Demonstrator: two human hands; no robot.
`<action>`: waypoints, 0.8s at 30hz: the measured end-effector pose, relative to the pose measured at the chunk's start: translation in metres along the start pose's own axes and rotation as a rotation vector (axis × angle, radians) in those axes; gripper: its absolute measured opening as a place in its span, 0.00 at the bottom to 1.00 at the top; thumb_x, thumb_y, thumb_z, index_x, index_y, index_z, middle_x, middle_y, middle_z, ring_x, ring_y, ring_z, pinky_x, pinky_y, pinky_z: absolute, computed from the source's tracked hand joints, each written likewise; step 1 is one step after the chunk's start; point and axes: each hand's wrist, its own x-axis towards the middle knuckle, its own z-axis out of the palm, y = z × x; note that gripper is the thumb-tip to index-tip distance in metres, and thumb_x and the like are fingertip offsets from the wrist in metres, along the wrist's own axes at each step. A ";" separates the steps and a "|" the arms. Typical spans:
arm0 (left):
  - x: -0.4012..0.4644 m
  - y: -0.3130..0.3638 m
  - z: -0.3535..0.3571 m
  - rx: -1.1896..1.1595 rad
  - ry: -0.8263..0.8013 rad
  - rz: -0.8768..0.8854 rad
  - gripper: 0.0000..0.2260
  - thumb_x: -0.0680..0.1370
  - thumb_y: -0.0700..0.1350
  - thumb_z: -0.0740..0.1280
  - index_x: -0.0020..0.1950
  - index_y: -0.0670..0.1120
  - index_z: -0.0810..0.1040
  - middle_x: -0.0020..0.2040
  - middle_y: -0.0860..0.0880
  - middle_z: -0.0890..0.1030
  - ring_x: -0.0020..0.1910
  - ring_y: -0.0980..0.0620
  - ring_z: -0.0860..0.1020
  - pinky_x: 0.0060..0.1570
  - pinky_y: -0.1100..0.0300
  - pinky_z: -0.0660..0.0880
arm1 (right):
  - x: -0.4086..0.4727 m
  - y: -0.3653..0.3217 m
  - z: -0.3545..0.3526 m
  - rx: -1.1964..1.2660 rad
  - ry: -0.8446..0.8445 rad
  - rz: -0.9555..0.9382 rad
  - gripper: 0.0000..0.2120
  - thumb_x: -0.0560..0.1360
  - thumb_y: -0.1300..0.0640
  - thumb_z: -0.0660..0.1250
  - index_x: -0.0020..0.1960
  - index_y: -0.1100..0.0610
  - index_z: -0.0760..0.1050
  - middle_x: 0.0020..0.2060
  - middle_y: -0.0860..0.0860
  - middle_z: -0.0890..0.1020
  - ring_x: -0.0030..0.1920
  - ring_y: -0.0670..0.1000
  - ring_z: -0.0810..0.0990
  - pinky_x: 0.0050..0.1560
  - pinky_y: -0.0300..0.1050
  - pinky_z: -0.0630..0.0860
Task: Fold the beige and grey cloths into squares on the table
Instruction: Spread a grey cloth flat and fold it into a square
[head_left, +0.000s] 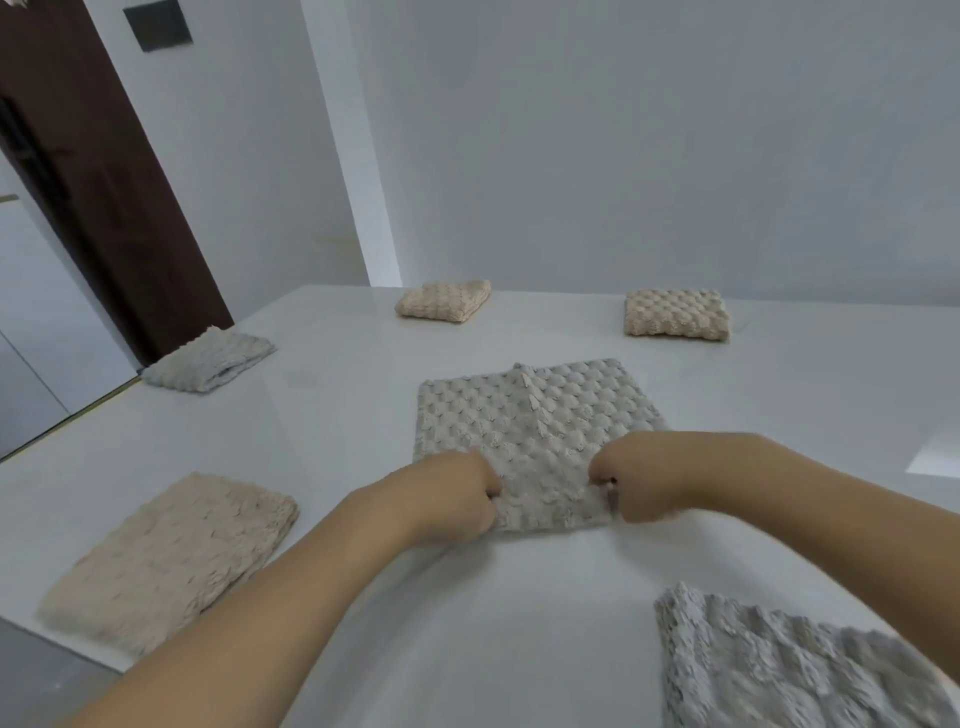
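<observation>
We have the grey cloth at the middle of the tabletop, running away from us toward 12 o'clock. Our left hand and right hand are equally near, each with fingers closed tight on a near corner at 6 o'clock, so the fold should go forward. It looks plush and bubble-textured, with a raised ridge down its centre.

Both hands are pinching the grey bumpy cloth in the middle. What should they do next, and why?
Probably lift the near edge and carry it over to the far edge. The left hand and right hand each grip a near corner of the grey cloth, which lies spread out with a raised crease, unlike the folded beige squares behind it.
</observation>
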 end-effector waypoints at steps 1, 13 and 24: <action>-0.003 0.002 -0.003 -0.040 -0.075 -0.004 0.09 0.72 0.36 0.56 0.43 0.40 0.77 0.37 0.45 0.77 0.35 0.48 0.71 0.33 0.57 0.67 | -0.004 0.005 -0.004 0.086 -0.095 0.007 0.07 0.74 0.62 0.59 0.40 0.55 0.72 0.39 0.51 0.78 0.36 0.50 0.76 0.38 0.43 0.73; 0.009 0.006 -0.014 0.027 -0.251 -0.010 0.10 0.70 0.34 0.56 0.33 0.46 0.67 0.29 0.50 0.66 0.30 0.51 0.62 0.28 0.59 0.58 | 0.015 0.034 -0.018 0.305 -0.393 0.124 0.11 0.73 0.62 0.65 0.33 0.57 0.68 0.27 0.50 0.68 0.27 0.48 0.64 0.30 0.39 0.66; 0.053 -0.015 -0.040 -0.044 0.324 -0.080 0.12 0.78 0.46 0.55 0.36 0.45 0.68 0.37 0.48 0.75 0.37 0.49 0.73 0.34 0.56 0.66 | 0.037 0.066 -0.055 0.295 0.069 0.166 0.11 0.78 0.49 0.65 0.43 0.56 0.76 0.35 0.50 0.78 0.34 0.50 0.74 0.37 0.41 0.71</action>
